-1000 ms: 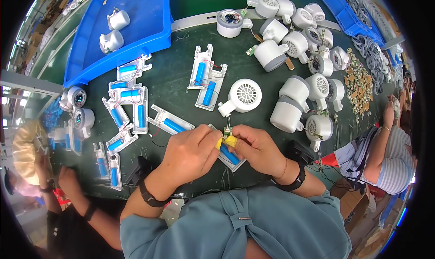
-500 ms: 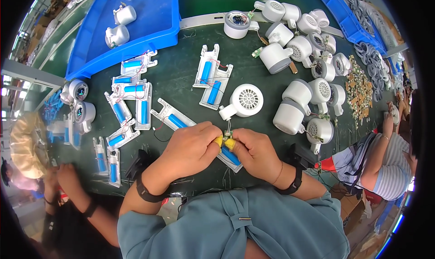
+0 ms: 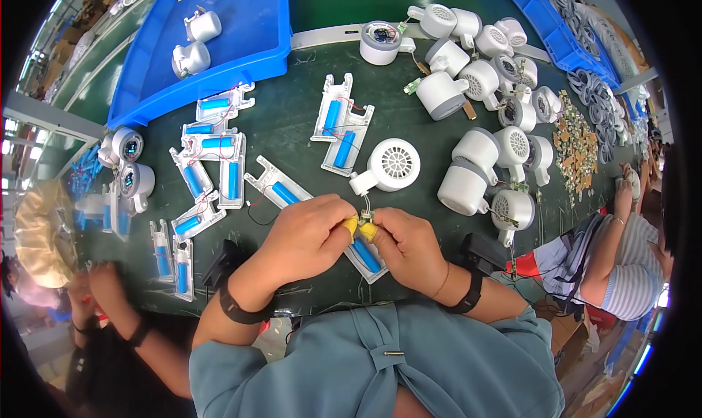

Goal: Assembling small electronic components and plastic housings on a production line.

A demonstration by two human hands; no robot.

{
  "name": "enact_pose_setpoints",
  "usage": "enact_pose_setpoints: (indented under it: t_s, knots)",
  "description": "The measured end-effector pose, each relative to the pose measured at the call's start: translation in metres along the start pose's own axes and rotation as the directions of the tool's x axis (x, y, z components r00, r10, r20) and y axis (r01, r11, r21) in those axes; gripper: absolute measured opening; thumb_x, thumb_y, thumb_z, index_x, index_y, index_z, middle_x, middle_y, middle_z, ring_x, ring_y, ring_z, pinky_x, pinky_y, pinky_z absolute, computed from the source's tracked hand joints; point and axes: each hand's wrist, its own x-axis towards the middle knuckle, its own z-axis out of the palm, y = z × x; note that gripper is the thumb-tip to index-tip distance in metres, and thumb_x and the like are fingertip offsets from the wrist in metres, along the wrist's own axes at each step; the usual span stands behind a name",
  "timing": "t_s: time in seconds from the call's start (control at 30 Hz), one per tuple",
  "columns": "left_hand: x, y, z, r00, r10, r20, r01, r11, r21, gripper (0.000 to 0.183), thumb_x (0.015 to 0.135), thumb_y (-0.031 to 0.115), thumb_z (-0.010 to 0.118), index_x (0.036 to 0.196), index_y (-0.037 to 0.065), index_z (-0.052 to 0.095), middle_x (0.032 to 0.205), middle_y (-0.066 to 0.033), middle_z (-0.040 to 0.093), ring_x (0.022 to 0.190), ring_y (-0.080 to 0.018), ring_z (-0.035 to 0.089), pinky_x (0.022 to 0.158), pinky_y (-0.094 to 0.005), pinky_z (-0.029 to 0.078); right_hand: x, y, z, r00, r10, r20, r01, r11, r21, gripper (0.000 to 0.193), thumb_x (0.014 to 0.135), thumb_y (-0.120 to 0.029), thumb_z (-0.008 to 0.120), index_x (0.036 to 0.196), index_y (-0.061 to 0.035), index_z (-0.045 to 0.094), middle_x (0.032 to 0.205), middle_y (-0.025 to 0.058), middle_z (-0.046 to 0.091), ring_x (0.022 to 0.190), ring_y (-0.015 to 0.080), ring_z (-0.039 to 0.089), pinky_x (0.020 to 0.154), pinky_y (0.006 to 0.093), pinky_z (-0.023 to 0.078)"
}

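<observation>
My left hand [image 3: 311,235] and my right hand [image 3: 411,244] meet at the middle of the table, fingers pinched, with yellow covers on fingertips. My right fingers grip a small green circuit board [image 3: 366,218]. The left fingertips press together at its left side; what they hold is hidden. Thin wires run from the board to a white round fan head [image 3: 394,165] with a slotted grille, lying just beyond. Beneath my hands lies a long white handle shell [image 3: 265,178], slanting down to the right, with blue cylindrical batteries [image 3: 285,193] in it; my left hand covers its middle.
More handle shells with batteries lie left [image 3: 232,171] and ahead [image 3: 341,129]. Several white fan heads [image 3: 465,188] crowd the right, near a pile of small circuit boards [image 3: 575,144]. A blue tray [image 3: 241,74] stands far left. Co-workers' arms show at left [image 3: 117,301] and right [image 3: 618,221].
The fan head and the lower end of the handle shell have shifted slightly left. My hands keep the same pinch, with the right one a little further left.
</observation>
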Motion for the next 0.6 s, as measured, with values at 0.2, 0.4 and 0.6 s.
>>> enact_pose_setpoints:
  t_s: [0.2,0.4,0.6]
  knots:
    - [-0.002,0.006,0.015,0.981,-0.024,-0.194,0.005,0.995,-0.097,0.016,0.079,-0.001,0.059,0.094,0.001,0.06,0.074,-0.0116,0.055,0.064,-0.0283,0.057,0.056,-0.0356,0.044,0.001,-0.007,-0.001,0.997,0.056,-0.048,-0.054,0.998,0.044,0.013,0.087,-0.002,0.056,0.099,0.0001,0.057,0.086,0.0167,0.061,0.076,0.0362,0.06,0.066,0.0396,0.05]
    - [-0.008,0.015,0.025,0.958,0.019,-0.285,-0.01,0.999,0.033,0.023,0.076,-0.003,0.06,0.099,-0.001,0.058,0.078,-0.0128,0.056,0.062,-0.0287,0.057,0.054,-0.0363,0.045,-0.001,-0.005,0.005,0.992,-0.007,-0.128,-0.002,0.998,-0.069,0.013,0.087,0.0,0.057,0.099,0.0004,0.058,0.085,0.0171,0.062,0.073,0.0349,0.061,0.064,0.0377,0.05]
    - [-0.009,0.019,0.025,0.974,0.007,-0.225,0.011,0.997,0.08,0.027,0.073,0.001,0.06,0.1,0.0,0.055,0.082,-0.0134,0.054,0.063,-0.0332,0.058,0.054,-0.0407,0.048,-0.002,-0.002,0.008,0.989,-0.005,-0.149,-0.01,0.995,-0.096,0.013,0.087,0.001,0.058,0.099,0.0004,0.061,0.086,0.0173,0.064,0.072,0.0331,0.063,0.064,0.0353,0.051]
